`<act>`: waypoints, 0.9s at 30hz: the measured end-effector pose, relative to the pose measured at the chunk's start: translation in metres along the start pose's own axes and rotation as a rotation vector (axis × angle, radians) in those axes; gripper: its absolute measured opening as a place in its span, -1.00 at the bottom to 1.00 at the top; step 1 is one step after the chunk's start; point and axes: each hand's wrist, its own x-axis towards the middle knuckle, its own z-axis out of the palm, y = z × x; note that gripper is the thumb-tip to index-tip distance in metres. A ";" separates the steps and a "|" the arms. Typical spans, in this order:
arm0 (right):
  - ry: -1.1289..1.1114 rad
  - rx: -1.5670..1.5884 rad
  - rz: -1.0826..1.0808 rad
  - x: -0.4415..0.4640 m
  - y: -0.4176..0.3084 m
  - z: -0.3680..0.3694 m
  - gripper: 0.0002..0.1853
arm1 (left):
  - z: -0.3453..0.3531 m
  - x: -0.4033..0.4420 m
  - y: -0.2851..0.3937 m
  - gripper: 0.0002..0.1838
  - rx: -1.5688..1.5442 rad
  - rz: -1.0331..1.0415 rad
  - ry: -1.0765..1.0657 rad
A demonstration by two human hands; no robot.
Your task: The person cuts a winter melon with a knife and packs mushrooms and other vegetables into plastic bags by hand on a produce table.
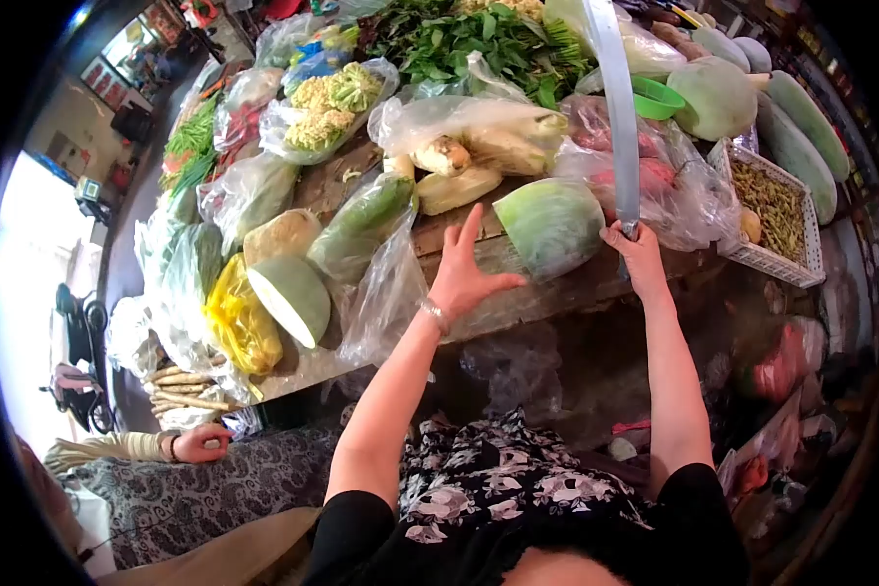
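My right hand (639, 256) is wrapped round the handle of a long knife (617, 107), whose broad blade points up and away from me. Just left of it a cut piece of winter melon (553, 229) lies on the wooden table. My left hand (471, 266) is beside that melon, fingers spread, with nothing held in it; a bracelet (435, 314) circles the wrist. Corn cobs and bamboo-like shoots in a plastic bag (498, 137) lie beyond the left hand. Another cut winter melon (291, 298) shows its pale face at the left.
Bagged green vegetables (361, 220), a yellow bag (242, 317) and leafy greens (479, 49) crowd the table. At right stand a white basket (774, 210), a green bowl (654, 99) and whole winter melons (718, 98). Another person's hand (202, 443) is at lower left.
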 end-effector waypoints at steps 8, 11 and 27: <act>-0.047 0.018 0.082 0.008 0.003 0.020 -0.48 | -0.012 0.026 -0.007 0.15 0.027 0.014 -0.045; -0.138 0.053 0.080 0.001 0.000 0.031 -0.50 | -0.018 0.014 -0.014 0.08 0.035 0.062 0.013; -0.338 0.048 0.125 -0.040 0.014 0.097 -0.62 | -0.054 -0.088 -0.022 0.09 0.053 -0.155 0.169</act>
